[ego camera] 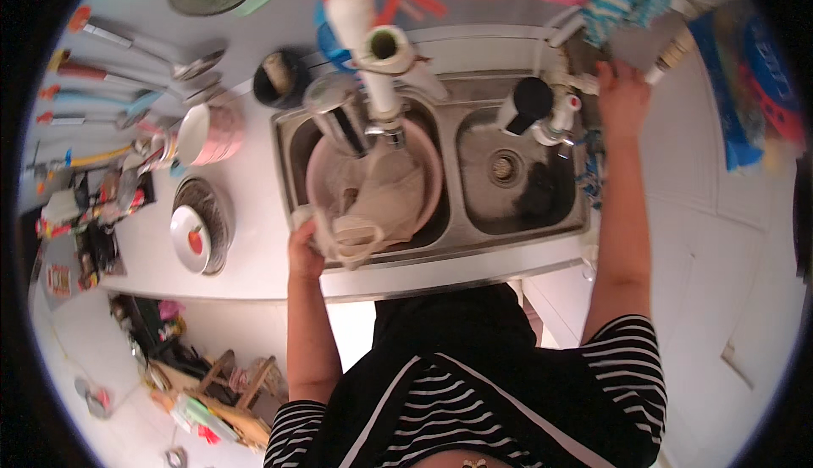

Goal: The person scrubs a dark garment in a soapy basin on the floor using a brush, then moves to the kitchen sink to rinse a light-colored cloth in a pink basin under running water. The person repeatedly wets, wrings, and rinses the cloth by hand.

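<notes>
In the left bowl of the steel double sink [452, 169] sits a pink basin [435, 169] with a wet beige cloth [394, 188] in it. My left hand [306, 251] grips an end of this cloth at the basin's front left rim. Beyond the right bowl's far corner, my right hand [624, 90] reaches to white pipe fittings [581, 83] near the wall; its fingertips are partly hidden, so its hold is unclear. A metal faucet [394, 134] hangs over the basin. A steel canister [336, 112] stands behind it.
White pipes [381, 80] rise over the sink's back. A black-and-white handled item [527, 103] is above the right bowl. On the counter at left are pink bowls [209, 134] and a white dish on a strainer [219, 245]. Ladles [197, 64] hang on the wall.
</notes>
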`<state>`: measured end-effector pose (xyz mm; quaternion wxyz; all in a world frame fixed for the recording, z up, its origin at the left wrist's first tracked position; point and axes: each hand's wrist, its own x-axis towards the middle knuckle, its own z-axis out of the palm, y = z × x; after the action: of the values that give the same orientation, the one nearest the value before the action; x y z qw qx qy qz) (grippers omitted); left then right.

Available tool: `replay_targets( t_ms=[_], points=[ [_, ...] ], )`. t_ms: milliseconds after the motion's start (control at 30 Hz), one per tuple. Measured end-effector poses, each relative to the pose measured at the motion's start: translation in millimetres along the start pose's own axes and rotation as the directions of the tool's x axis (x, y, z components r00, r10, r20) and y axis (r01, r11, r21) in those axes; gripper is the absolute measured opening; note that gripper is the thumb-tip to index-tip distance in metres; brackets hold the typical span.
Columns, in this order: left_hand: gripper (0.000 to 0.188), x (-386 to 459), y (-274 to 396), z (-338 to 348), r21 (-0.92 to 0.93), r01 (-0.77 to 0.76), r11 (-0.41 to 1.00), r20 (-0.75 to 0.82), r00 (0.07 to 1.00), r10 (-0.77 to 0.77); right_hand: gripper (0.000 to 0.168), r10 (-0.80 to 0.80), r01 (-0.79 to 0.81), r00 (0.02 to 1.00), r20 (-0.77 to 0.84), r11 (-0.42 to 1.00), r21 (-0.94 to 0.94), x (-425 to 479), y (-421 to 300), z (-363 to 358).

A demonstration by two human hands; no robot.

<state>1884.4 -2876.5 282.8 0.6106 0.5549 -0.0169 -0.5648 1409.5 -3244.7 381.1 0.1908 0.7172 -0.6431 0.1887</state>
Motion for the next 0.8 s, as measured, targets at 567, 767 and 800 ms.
replay_targets(
  t_ms=[567,767,800],
  points=[
    [0.032,-40,68,51,-0.358,-0.232,0.905,-0.076,0.973,0.219,0.043,-0.019,0.144,0.898,0.439,0.957,-0.253,25,23,63],
    [0.032,-46,69,66,-0.355,-0.287,0.890,-0.166,0.956,0.242,0.035,-0.193,0.242,0.937,0.291,0.960,-0.143,22,39,72],
    [0.033,-45,70,65,-0.362,-0.291,0.885,-0.157,0.955,0.250,0.035,-0.211,0.248,0.939,0.272,0.962,-0.110,22,37,71]
  ],
)
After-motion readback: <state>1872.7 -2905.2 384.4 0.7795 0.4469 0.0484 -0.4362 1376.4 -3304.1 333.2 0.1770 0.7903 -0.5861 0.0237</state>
